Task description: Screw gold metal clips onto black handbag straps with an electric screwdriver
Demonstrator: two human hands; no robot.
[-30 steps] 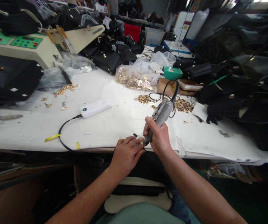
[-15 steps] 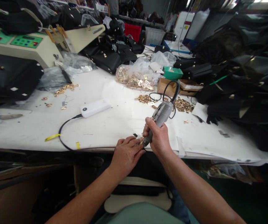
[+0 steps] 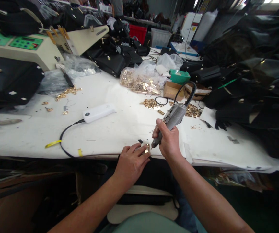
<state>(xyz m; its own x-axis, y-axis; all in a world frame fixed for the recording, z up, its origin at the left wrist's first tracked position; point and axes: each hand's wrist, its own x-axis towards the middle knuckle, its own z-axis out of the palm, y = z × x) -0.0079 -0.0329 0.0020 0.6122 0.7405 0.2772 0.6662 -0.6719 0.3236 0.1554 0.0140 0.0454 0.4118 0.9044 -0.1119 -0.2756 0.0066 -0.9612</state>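
Note:
At the table's near edge, my left hand (image 3: pixel 132 161) presses its fingers around a small gold metal plate (image 3: pixel 147 148), which shows between the fingertips. What lies beneath the plate is mostly hidden; a dark piece seems to hang under my hand. My right hand (image 3: pixel 168 139) is wrapped round a grey electric screwdriver (image 3: pixel 174 116), held slanted with a cable curling from its top end. The screwdriver's thin bit points down just right of the plate; whether it touches the plate I cannot tell.
A white power bank (image 3: pixel 99 112) with a black cable lies left of my hands. Loose gold fittings (image 3: pixel 150 103) and a plastic bag of fittings (image 3: pixel 145 82) sit further back. Black bags (image 3: pixel 10 82) flank the white table (image 3: pixel 120 129); a green box (image 3: pixel 179 76) stands behind.
The screwdriver and my right hand have moved right and slightly up, away from my left hand's fingertips. The gold plate shows more plainly now. My left hand has barely moved.

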